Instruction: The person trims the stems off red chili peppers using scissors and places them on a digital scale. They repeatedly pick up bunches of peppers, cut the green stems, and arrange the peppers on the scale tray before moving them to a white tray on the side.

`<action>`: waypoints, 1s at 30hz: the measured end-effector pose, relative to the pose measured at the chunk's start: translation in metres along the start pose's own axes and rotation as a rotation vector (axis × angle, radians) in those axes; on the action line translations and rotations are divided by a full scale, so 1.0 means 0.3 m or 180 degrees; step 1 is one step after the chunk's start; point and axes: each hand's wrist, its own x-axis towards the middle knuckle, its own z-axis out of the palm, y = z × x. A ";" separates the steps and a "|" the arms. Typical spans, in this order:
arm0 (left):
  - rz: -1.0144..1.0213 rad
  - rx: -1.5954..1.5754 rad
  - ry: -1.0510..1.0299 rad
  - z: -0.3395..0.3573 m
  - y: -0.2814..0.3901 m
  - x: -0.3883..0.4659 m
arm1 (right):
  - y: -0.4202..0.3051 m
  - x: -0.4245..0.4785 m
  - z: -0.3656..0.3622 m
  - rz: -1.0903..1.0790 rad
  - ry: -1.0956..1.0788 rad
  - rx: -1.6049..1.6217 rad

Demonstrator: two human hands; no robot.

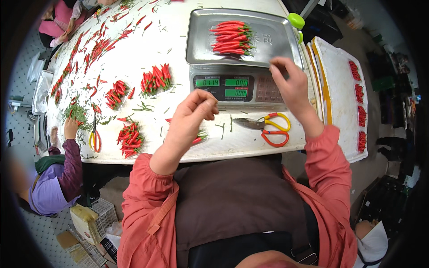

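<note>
Over the near edge of the scale I hold up my left hand (194, 115), its fingers curled in against the thumb and no object visible in them. To the right, my right hand (291, 83) hovers by the scale pan's near right corner. Its thumb and forefinger are bent close together, and whether they pinch something thin is unclear. Red chillies (232, 38) with green stems lie side by side in a stack on the steel pan (201, 50) of the digital scale (264, 83). Partly behind my left hand are a few more chillies (199, 138).
Yellow-and-red-handled scissors (273, 129) lie before the scale. Chilli bundles (130, 139) and loose chillies (99, 50) spread leftward. At right, a white foam box (345, 134) holds several chilli packs. One co-worker's hand (71, 128) is near other scissors (95, 137); another person (63, 25) sits at the far left.
</note>
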 end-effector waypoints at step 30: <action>-0.0852 -0.0440 0.0061 0.004 -0.168 -0.085 | 0.091 0.515 0.219 -0.1883 -0.1760 -0.1408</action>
